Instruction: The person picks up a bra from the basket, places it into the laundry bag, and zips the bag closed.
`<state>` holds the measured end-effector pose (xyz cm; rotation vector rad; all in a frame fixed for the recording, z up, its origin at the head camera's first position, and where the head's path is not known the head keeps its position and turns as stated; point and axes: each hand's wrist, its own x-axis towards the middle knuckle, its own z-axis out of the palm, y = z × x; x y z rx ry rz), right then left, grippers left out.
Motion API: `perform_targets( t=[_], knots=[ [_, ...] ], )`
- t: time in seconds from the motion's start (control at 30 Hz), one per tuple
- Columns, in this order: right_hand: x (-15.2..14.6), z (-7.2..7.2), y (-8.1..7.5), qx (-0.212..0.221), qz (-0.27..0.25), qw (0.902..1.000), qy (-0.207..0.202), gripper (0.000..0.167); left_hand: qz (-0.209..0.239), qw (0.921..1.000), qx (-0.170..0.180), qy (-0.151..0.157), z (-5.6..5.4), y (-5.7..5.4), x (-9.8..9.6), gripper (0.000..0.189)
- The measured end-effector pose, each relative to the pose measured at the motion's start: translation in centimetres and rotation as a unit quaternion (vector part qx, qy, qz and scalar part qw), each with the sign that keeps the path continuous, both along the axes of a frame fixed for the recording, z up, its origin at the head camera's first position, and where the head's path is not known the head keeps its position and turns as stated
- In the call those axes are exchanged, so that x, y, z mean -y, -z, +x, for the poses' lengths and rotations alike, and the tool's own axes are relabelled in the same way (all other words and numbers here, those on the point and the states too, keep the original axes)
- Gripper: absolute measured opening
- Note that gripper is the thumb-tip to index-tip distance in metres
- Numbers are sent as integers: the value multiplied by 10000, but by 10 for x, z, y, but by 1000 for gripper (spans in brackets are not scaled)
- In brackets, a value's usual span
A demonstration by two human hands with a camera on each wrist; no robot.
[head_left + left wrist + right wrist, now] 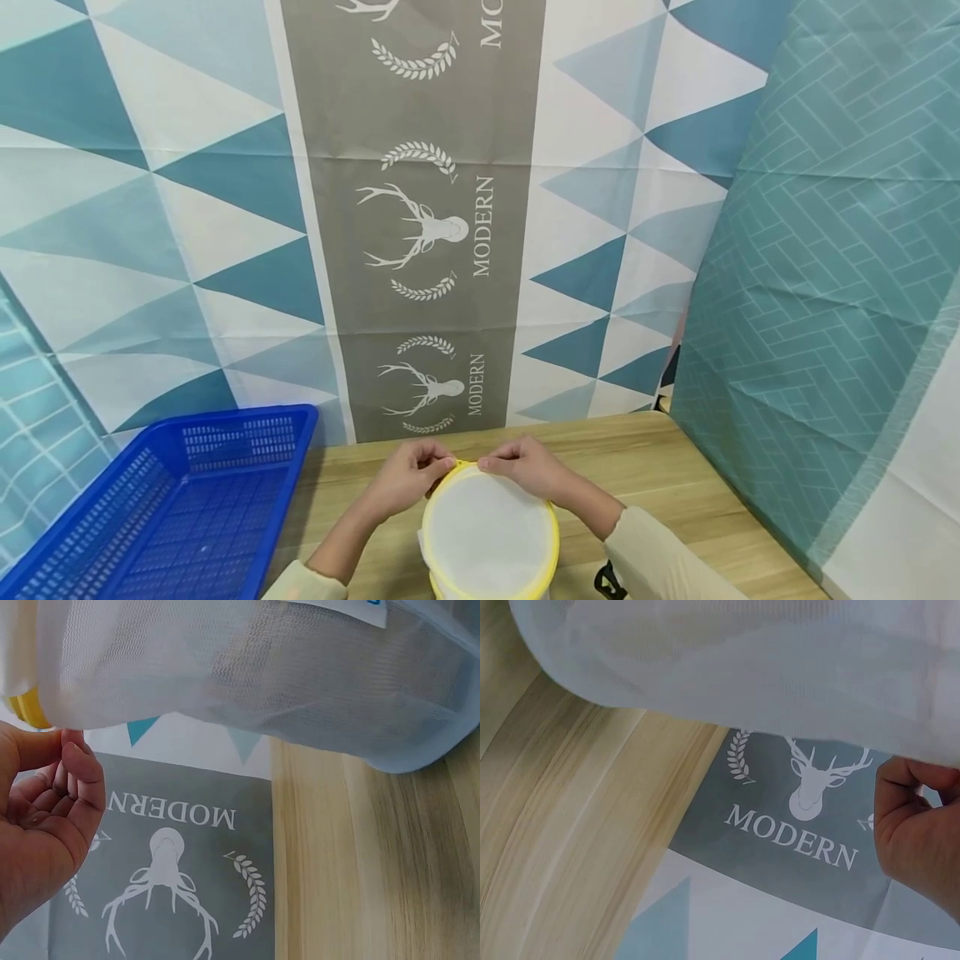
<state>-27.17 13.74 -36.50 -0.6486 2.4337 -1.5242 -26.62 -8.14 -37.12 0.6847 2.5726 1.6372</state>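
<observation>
A round white mesh laundry bag point(491, 533) with yellow trim stands on the wooden table, its flat circular top facing up. My left hand point(411, 479) pinches the yellow edge at the far left of the rim, thumb against fingertips. Close beside it, my right hand point(528, 471) pinches the same far edge, thumb on top and fingers curled beneath. In the left wrist view the bag's mesh side point(247, 675) hangs above the left hand point(49, 795), with a bit of yellow trim point(28, 709) near the thumb. The right hand point(922, 817) grips the edge at the right wrist view's side.
A blue plastic basket point(298, 467) with slotted walls stands left on the wooden table point(630, 458). Patterned cloth point(420, 308) hangs behind the table, and a teal cloth point(817, 275) hangs along the right. A small black object point(609, 581) is by the right sleeve.
</observation>
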Motion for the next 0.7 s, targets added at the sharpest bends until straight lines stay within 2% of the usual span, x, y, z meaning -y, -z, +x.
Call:
perform_targets(
  t=[0.23,0.4,0.7],
  knots=[
    [-3,0,1,33,-30,10000,12,29,49,9999,93,-50,-1,3,0,18],
    [0,0,-1,98,55,9999,31,29,-31,9999,20,-121,-2,3,-1,17],
    [7,-4,-4,98,204,9996,-180,29,-124,9999,-24,-83,0,1,-3,19]
  ],
)
